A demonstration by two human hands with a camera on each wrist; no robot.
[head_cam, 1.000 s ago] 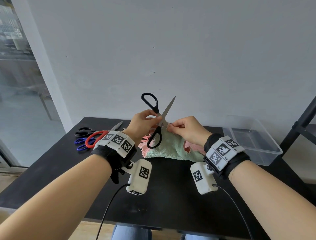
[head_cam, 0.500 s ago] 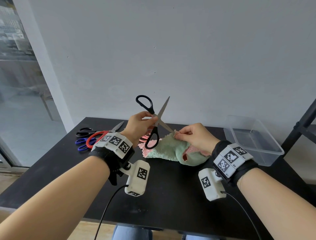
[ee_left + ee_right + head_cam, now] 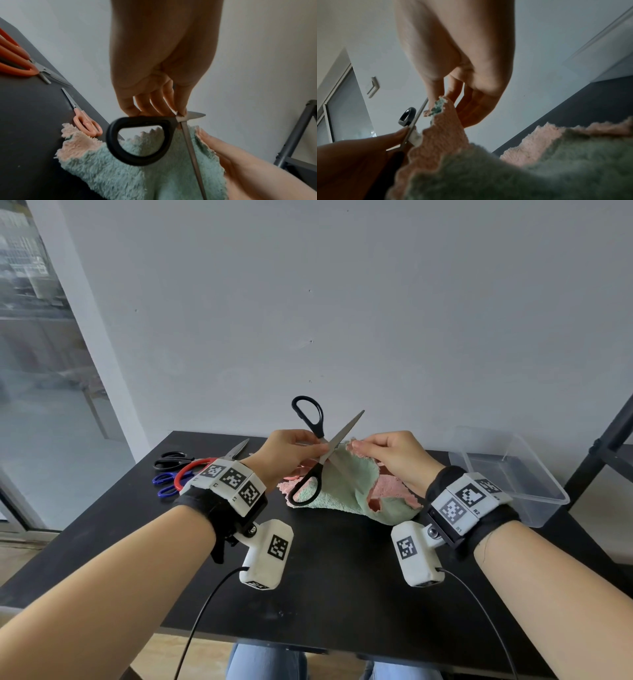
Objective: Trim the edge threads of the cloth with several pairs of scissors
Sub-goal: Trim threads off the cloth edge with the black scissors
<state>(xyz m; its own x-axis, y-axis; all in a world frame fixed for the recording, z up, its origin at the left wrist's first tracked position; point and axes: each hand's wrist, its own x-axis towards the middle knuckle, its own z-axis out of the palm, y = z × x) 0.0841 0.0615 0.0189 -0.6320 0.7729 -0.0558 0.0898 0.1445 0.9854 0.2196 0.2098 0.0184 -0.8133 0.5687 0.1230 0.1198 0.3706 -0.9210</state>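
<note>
Left hand: the left hand is in the middle of the head view, a bit left. Its fingers are curled and pinch the black scissors near where the two blades cross.
Black scissors: they are wide open, like an X. One black ring points up and the other ring hangs down in front of the cloth. One blade points to the upper right. The other blade lies against the cloth.
Right hand: the right hand is just right of the middle. Its fingertips pinch the top edge of the cloth and hold it up.
Cloth: the cloth is fluffy, green on one side and pink on the other, with a zigzag edge. Its top is lifted between the two hands. The rest lies on the black table, in the middle.
Other scissors: black ones, red ones and blue ones lie on the left of the table. Small pink scissors lie just beside the cloth.
Box: a clear plastic box sits on the right of the table.
</note>
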